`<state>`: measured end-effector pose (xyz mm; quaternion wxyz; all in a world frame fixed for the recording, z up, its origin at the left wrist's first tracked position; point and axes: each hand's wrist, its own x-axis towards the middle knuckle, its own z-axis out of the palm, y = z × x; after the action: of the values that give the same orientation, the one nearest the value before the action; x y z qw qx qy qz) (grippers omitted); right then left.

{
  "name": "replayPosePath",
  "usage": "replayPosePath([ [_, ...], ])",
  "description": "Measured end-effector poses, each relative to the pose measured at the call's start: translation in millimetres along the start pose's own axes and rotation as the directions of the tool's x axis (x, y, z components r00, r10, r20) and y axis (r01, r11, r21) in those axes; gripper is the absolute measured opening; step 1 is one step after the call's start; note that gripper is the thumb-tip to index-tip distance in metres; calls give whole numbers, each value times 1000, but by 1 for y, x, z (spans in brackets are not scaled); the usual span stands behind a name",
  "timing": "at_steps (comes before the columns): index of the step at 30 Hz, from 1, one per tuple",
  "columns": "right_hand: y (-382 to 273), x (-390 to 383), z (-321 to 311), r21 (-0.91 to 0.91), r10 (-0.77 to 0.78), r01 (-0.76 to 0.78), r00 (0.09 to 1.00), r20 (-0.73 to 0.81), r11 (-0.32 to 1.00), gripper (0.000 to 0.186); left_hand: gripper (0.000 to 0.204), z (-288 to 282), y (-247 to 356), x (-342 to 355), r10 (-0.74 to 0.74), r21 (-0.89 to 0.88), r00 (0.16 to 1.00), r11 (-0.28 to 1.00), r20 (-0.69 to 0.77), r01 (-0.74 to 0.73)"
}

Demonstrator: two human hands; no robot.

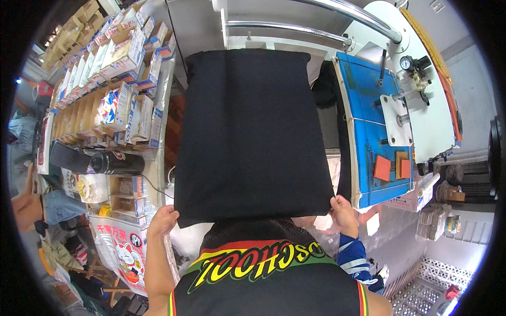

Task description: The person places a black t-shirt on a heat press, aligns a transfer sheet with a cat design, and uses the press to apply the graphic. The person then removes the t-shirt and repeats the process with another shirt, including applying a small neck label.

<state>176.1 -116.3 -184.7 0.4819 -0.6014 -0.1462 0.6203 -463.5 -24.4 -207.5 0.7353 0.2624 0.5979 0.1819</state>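
Observation:
A large piece of black cloth [247,137] lies spread flat and nearly smooth over a wide board of a white machine, covering the board itself. At its near left corner my left hand [164,219] is closed, thumb and fingers pinching the edge. My right hand [344,215] pinches the near right corner the same way. Between the two hands the near edge runs almost straight, close to my body. Whether the cloth is a whole garment cannot be told.
Left of the cloth, a shelf holds many small cardboard boxes [123,55] and a black bottle [117,163]. To the right stands a blue panel [371,131] with orange pads [382,168] and a pressure gauge [405,63]. A metal bar [290,27] crosses behind. Someone sits at far left.

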Motion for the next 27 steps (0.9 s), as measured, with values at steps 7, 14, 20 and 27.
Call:
replayPosePath([
  [7,12,-9,1,-73,188,-196,977,-101,978,13,6,12,-7,1,-94,10,986,996,135,93],
  [14,12,17,-15,-261,287,-283,958,-22,923,22,18,6,3,17,-195,144,967,975,165,172],
  [20,-47,140,33,-322,88,-64,994,60,945,59,72,40,104,134,314,-399,902,899,297,-182],
  [27,-140,277,129,-877,-705,309,708,-47,369,52,78,69,279,272,380,-537,923,793,65,-289],
])
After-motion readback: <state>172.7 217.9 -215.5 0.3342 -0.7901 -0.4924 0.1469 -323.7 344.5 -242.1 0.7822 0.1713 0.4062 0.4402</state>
